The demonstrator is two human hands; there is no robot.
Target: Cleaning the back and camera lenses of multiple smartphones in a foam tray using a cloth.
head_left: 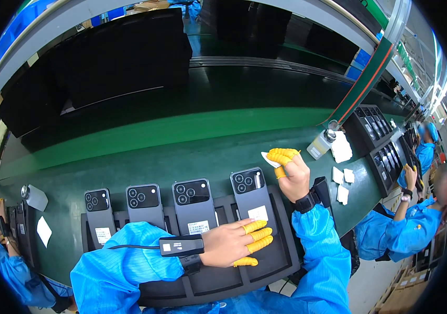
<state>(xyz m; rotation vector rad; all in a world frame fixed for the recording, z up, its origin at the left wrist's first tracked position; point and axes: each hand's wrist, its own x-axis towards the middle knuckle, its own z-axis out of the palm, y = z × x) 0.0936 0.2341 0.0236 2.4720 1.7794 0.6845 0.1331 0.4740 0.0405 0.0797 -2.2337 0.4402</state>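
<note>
Several dark grey smartphones lie back up in a black foam tray [207, 290], their camera ends toward the far side. My left hand [234, 242], with yellow finger cots, stretches over the rightmost smartphone [248, 194]. Its fingers are extended and apart, at or just above the phone's lower part beside a white label [258, 213]; whether they touch it I cannot tell. My right hand [291, 170], also in yellow finger cots, is raised beyond that phone to the right, pinching a folded white wipe [271, 160]. Another smartphone [191, 194] lies left of my left hand.
A clear bottle [321, 145] stands right of my right hand, near a stack of white wipes [341, 148] and several loose folded ones [343, 194]. Another bottle [36, 198] and a white sheet [44, 231] are at left. Filled phone trays [385, 162] and co-workers [401, 225] are at right.
</note>
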